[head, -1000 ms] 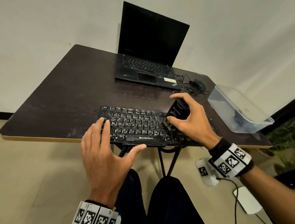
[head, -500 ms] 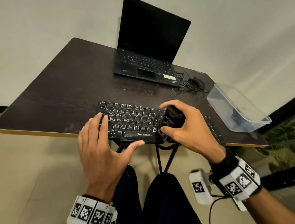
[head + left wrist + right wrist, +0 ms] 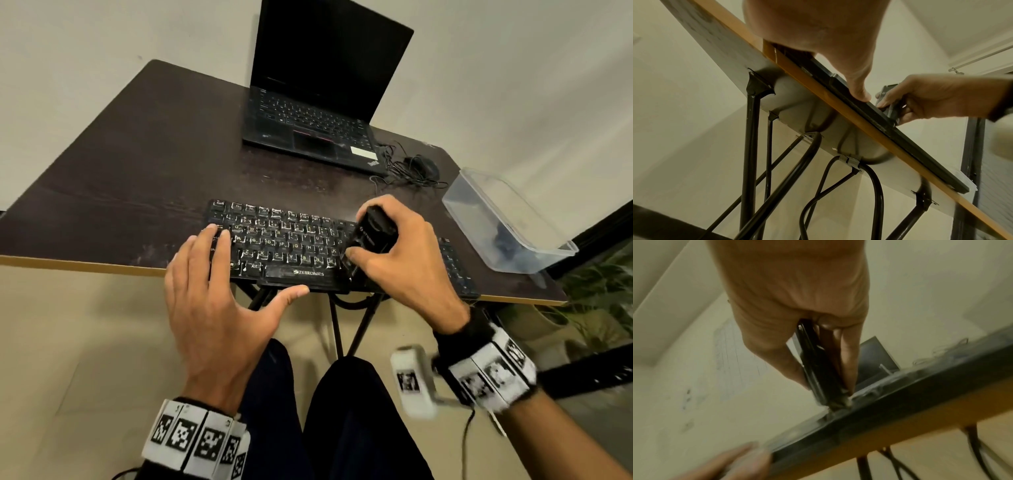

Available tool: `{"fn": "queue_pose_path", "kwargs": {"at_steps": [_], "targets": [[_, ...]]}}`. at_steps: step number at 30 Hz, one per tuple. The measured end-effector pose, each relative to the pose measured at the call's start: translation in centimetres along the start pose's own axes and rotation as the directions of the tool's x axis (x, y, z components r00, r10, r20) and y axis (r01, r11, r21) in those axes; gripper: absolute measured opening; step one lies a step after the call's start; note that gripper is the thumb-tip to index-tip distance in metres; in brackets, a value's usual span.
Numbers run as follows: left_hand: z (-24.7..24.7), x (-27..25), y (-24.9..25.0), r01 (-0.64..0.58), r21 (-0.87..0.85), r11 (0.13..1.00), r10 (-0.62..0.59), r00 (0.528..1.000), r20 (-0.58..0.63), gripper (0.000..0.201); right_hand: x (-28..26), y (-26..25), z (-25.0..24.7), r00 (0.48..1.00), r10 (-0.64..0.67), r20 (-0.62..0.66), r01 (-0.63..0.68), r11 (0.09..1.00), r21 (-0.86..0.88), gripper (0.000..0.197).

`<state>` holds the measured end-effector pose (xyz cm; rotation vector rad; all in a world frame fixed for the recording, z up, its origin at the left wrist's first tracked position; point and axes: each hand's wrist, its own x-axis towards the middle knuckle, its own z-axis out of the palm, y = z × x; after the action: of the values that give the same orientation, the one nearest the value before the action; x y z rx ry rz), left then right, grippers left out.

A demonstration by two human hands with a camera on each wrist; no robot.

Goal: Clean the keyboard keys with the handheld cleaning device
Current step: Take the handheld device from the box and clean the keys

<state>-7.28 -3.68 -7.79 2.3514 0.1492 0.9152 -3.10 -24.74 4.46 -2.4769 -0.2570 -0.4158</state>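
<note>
A black keyboard (image 3: 284, 246) lies at the near edge of the dark table (image 3: 137, 164). My right hand (image 3: 394, 260) grips a black handheld cleaning device (image 3: 373, 229), its lower end down on the keys right of the space bar. In the right wrist view the device (image 3: 818, 369) stands tilted between thumb and fingers, its tip on the keyboard (image 3: 879, 410). My left hand (image 3: 219, 294) lies flat with straight fingers on the keyboard's left end, and its thumb touches the front edge. The left wrist view shows that thumb (image 3: 859, 87) on the keyboard's edge (image 3: 869, 110).
A black laptop (image 3: 318, 102) stands open at the back of the table. A black mouse with a tangled cable (image 3: 418, 168) lies to its right. A clear plastic box (image 3: 500, 219) sits at the right edge. Black metal table legs (image 3: 750, 146) run underneath.
My right hand has drawn the device toward the keyboard's front rows and slightly left. The left hand has kept its place on the keyboard's left end.
</note>
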Motion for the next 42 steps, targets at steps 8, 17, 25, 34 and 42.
{"fn": "queue_pose_path", "kwargs": {"at_steps": [8, 17, 25, 34, 42], "targets": [[0.0, -0.1, 0.0, -0.001, -0.009, 1.0, 0.001, 1.0, -0.012, 0.114, -1.8, 0.1, 0.0, 0.999, -0.031, -0.03, 0.032, 0.999, 0.032, 0.04], [0.1, -0.1, 0.0, 0.005, 0.004, 1.0, -0.005, 1.0, -0.006, 0.116, -3.3, -0.1, 0.2, 0.992, -0.11, -0.056, 0.11, 0.994, 0.008, 0.04], [0.1, 0.0, 0.0, 0.011, 0.007, 1.0, -0.011, 1.0, 0.0, 0.117, -2.8, -0.2, 0.2, 0.992, -0.125, -0.014, 0.125, 0.991, 0.04, 0.04], [0.2, -0.1, 0.1, 0.017, 0.008, 1.0, -0.017, 1.0, -0.005, 0.117, -1.7, -0.4, 0.5, 0.986, -0.165, 0.038, 0.162, 0.984, 0.078, 0.039], [0.1, -0.1, 0.2, 0.016, 0.013, 1.0, -0.016, 1.0, -0.002, 0.117, -0.9, -0.5, 0.3, 0.978, -0.193, 0.074, 0.189, 0.98, 0.06, 0.039]]}}
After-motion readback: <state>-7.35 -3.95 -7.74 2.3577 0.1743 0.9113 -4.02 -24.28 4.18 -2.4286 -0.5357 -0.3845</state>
